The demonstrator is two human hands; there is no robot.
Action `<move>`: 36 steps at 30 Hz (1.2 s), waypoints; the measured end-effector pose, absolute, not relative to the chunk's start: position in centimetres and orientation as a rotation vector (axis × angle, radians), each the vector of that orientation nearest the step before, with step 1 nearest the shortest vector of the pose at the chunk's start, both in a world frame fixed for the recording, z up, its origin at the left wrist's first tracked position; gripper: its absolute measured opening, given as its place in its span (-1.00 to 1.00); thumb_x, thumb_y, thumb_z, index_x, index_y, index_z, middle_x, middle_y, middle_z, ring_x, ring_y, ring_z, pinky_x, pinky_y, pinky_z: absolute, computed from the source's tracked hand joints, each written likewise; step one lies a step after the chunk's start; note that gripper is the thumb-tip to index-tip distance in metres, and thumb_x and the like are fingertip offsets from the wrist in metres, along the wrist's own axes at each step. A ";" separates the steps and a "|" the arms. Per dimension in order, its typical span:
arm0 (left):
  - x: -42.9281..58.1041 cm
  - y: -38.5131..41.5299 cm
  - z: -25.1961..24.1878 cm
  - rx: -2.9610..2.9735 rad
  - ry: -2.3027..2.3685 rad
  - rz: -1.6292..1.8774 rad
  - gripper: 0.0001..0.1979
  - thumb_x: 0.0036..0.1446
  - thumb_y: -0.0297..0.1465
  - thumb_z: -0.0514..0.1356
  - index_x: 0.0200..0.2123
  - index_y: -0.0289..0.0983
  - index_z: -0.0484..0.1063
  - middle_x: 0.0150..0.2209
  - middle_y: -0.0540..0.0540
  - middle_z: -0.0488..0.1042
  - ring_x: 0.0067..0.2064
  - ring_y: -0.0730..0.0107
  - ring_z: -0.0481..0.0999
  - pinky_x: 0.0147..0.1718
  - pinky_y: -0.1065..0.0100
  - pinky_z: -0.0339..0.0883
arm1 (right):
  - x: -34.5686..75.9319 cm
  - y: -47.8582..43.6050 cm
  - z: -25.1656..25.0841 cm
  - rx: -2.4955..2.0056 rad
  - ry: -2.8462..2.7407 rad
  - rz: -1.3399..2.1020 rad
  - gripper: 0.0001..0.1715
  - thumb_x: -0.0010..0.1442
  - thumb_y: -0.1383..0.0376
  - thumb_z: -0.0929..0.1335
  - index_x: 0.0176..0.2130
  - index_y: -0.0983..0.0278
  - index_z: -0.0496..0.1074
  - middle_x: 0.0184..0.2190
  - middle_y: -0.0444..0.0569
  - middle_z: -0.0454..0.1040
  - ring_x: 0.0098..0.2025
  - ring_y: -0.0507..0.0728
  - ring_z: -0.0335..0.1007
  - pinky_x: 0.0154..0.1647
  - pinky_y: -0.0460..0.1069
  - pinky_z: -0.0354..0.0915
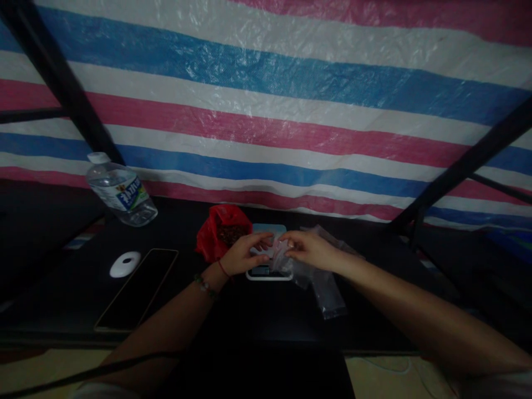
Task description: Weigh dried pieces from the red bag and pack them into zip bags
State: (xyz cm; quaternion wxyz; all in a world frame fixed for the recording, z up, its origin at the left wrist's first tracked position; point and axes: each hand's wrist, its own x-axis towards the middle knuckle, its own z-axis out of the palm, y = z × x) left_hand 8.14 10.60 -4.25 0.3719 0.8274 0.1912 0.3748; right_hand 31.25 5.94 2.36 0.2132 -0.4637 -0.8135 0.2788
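A white kitchen scale (269, 277) with a small display lies in front of me, partly covered by both hands. My right hand (310, 249) pinches a clear plastic bag (281, 259) over the scale. Beside the bag is my left hand (245, 254), thumb and fingers apart; whether its fingertips touch the plastic I cannot tell. Just left of the scale stands a red plastic bag (208, 235), its mouth open on small dark brown pieces (231, 234) too dim to name. More clear plastic bags (328, 293) lie flat under and beside my right wrist.
On the black table (257, 316), a phone (137, 291) and a white oval object (125, 264) lie at the left. A clear labelled bottle (122, 191) stands behind them. Dark metal bars (461, 172) slant at both sides, before a striped plastic sheet (266, 122).
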 end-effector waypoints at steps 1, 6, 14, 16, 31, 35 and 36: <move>8.2 10.5 -4.2 2.110 0.452 0.944 -0.37 0.02 -0.13 0.27 0.12 -0.32 0.30 -0.19 -0.19 0.52 -0.22 0.26 0.52 -0.25 0.29 0.41 | 30.5 5.8 2.2 -1.291 -2.224 0.772 -0.60 0.06 0.40 0.38 -0.06 0.24 0.42 -0.27 -0.06 0.51 -0.30 0.08 0.41 -0.29 -0.04 0.28; 8.0 10.5 -4.2 2.124 0.559 0.922 -0.53 0.07 -0.17 0.23 -0.02 -0.33 0.42 -0.29 -0.14 0.53 -0.35 0.36 0.49 -0.37 0.38 0.37 | 27.6 6.0 -0.1 -1.332 -1.962 0.839 -0.67 0.03 0.37 0.40 -0.14 0.23 0.40 -0.39 -0.12 0.47 -0.38 0.06 0.40 -0.36 -0.06 0.27; 6.9 11.2 -3.9 2.144 0.562 1.035 -0.37 -0.02 -0.14 0.30 0.08 -0.32 0.34 -0.12 -0.22 0.52 -0.17 0.22 0.52 -0.21 0.28 0.40 | 25.6 6.6 -1.5 -1.284 -1.728 0.849 -0.69 0.01 0.34 0.39 -0.18 0.25 0.37 -0.39 -0.12 0.44 -0.39 0.06 0.39 -0.33 -0.04 0.31; 7.0 11.1 -3.8 2.127 0.678 1.100 -0.57 0.12 -0.23 0.21 0.02 -0.32 0.39 -0.19 -0.18 0.54 -0.23 0.30 0.53 -0.26 0.32 0.41 | 25.5 6.5 -1.3 -1.259 -1.702 0.883 -0.66 0.02 0.34 0.37 -0.14 0.26 0.35 -0.41 -0.13 0.44 -0.39 0.06 0.40 -0.33 -0.04 0.32; 7.4 11.8 -4.4 1.873 1.062 1.517 -0.80 0.21 -0.28 0.10 -0.24 -0.28 0.42 -0.34 -0.05 0.52 -0.33 0.43 0.50 -0.34 0.42 0.39 | 26.0 5.4 -3.5 -1.250 -1.440 1.010 -0.80 0.06 0.16 0.36 -0.33 0.24 0.40 -0.49 -0.10 0.45 -0.44 0.09 0.42 -0.39 -0.02 0.36; 7.6 11.3 -4.4 1.873 1.052 1.540 -0.79 0.22 -0.28 0.10 -0.20 -0.27 0.41 -0.30 -0.06 0.53 -0.31 0.42 0.51 -0.32 0.42 0.40 | 24.7 5.1 -3.8 -1.143 -1.309 0.994 -0.43 -0.09 0.18 0.47 -0.08 0.19 0.30 -0.13 0.02 0.44 -0.12 0.18 0.43 -0.20 0.03 0.42; 7.7 11.2 -4.4 1.871 1.046 1.538 -0.79 0.22 -0.27 0.10 -0.19 -0.27 0.41 -0.29 -0.06 0.53 -0.31 0.42 0.52 -0.32 0.41 0.41 | 24.2 4.9 -3.8 -1.129 -1.282 1.016 -0.30 -0.13 0.20 0.49 0.00 0.18 0.26 -0.06 0.04 0.42 -0.08 0.19 0.42 -0.16 0.04 0.42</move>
